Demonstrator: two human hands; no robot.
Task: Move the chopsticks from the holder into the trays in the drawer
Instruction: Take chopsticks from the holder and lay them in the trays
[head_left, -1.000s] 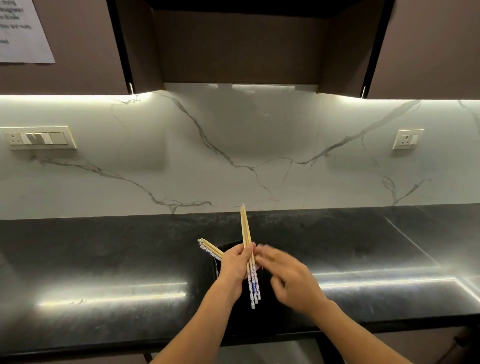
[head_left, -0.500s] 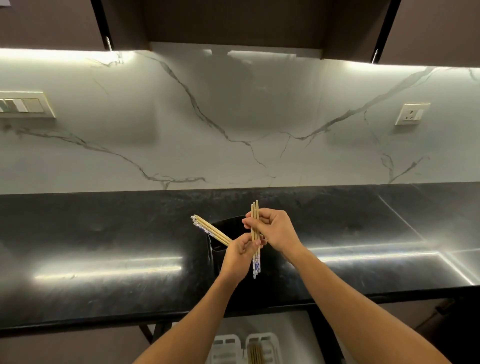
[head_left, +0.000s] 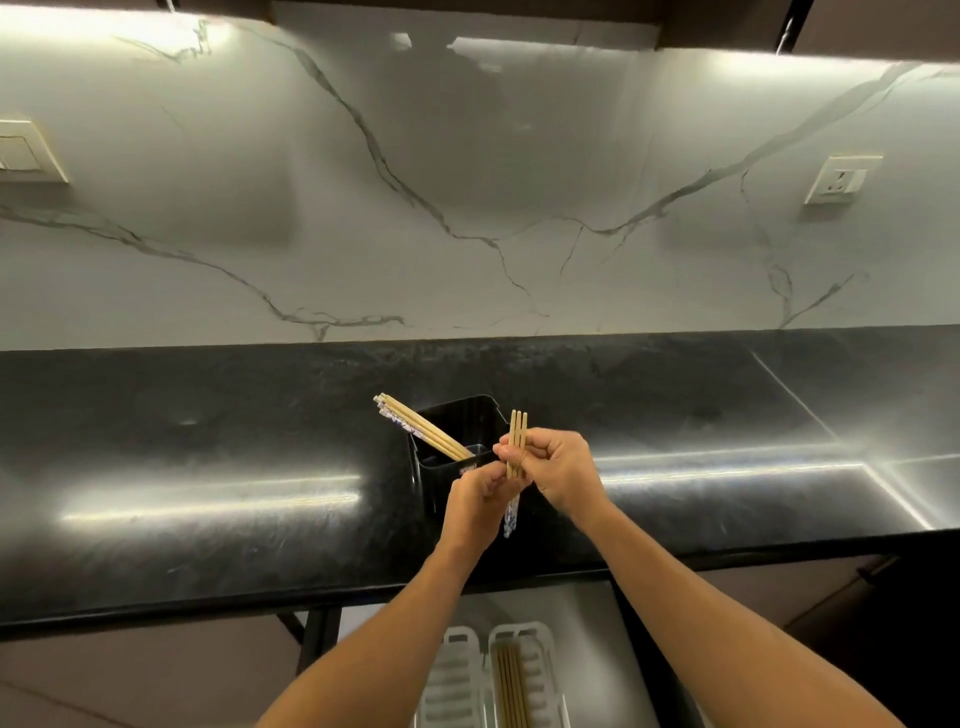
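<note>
A black holder (head_left: 457, 415) stands on the dark counter with several chopsticks (head_left: 421, 430) leaning out to its left. Just in front of it, both hands hold a small upright bundle of wooden chopsticks (head_left: 518, 441) with patterned lower ends. My right hand (head_left: 558, 470) pinches the bundle near its top. My left hand (head_left: 480, 499) grips it lower down. Below the counter edge, two white trays (head_left: 452, 675) lie in the open drawer; the right tray (head_left: 543, 675) holds several chopsticks (head_left: 511, 686).
The black counter (head_left: 208, 467) runs left and right against a marble backsplash. A socket (head_left: 839, 179) and a switch plate (head_left: 26, 153) sit on the wall. Dark cabinet fronts flank the drawer below.
My right hand has come onto the bundle and now pinches it with the left. The view has tilted down, bringing the drawer trays into sight.
</note>
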